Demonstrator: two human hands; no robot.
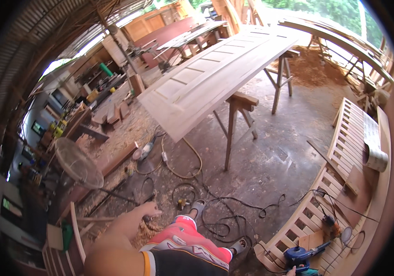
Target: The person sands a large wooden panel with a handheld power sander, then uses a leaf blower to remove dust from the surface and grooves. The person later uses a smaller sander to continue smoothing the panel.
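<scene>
My left hand (150, 209) hangs out over the wood shavings on the floor, near the lower end of the pole fan's stand (119, 197). Its fingers are loosely bent and a little apart, and I see nothing held in them. At the lower edge, the fingers of my right hand (291, 272) close on the handle of a blue power tool (297, 254), which looks like an electric blower. Most of that hand is cut off by the picture's edge. The tool rests on a slatted wooden piece (293, 230), beside an orange grinder-like tool (329, 224) with a round disc.
A large panelled wooden door (206, 76) lies across sawhorses (232, 124) ahead. Black cords (227, 216) loop over the floor around my feet. To the left stands a round fan (78, 162); sawdust (314, 69) is heaped at the back right.
</scene>
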